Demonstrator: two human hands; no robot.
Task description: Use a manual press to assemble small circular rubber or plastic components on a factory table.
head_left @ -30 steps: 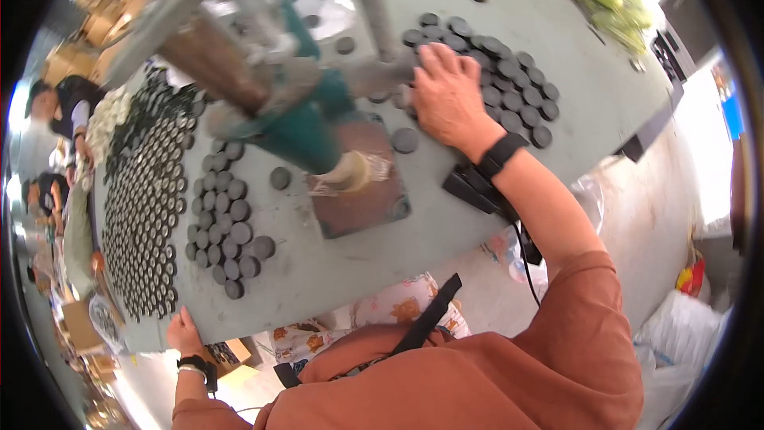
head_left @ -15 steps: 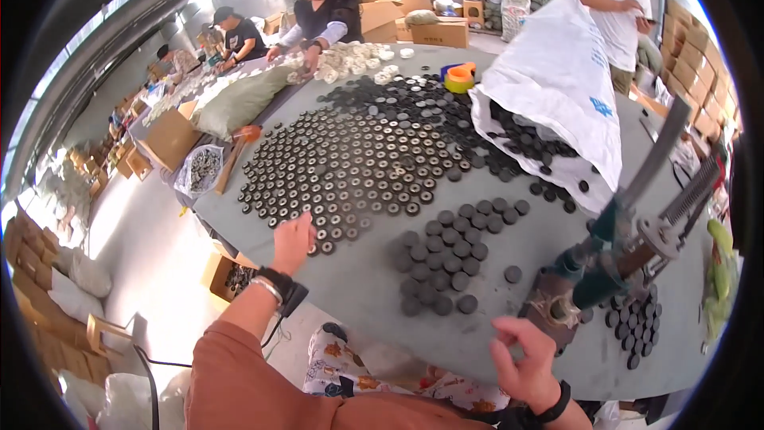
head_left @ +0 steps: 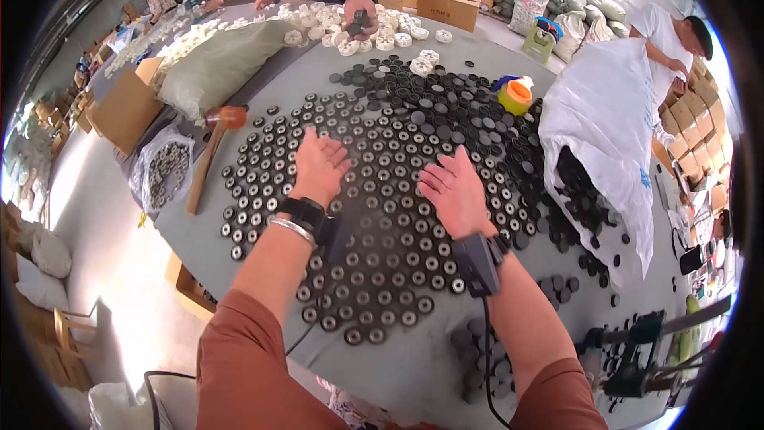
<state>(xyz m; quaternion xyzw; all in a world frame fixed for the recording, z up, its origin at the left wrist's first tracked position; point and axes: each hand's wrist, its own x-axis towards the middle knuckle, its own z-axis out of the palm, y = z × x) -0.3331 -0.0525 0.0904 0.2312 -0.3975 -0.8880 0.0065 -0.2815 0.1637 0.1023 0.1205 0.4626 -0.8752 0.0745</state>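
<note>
My left hand [head_left: 320, 166] hovers palm inward over a wide spread of round black discs with metal rings in their centres [head_left: 385, 297]. Opposite it, my right hand [head_left: 455, 195] is held over the same spread, its thumb up and fingers loosely bent. Both hands are open, and I see nothing in either. Beyond them lies a heap of loose black caps [head_left: 477, 123]. Plain dark discs [head_left: 501, 370] sit in a group by my right forearm, which hides some of them.
A white sack [head_left: 593, 95] spills black caps at right, near an orange-yellow tape roll [head_left: 516, 97] and a green metal hand press [head_left: 637, 354]. A hammer [head_left: 208, 151] and a bag of small parts [head_left: 165, 166] lie left. Across the table, a co-worker's hand [head_left: 362, 12] holds dark pieces near white parts [head_left: 398, 32].
Both my hands have moved forward over the ringed discs, the right one coming from beside the press. My view has shifted. The co-worker opposite now stretches out a hand with dark pieces.
</note>
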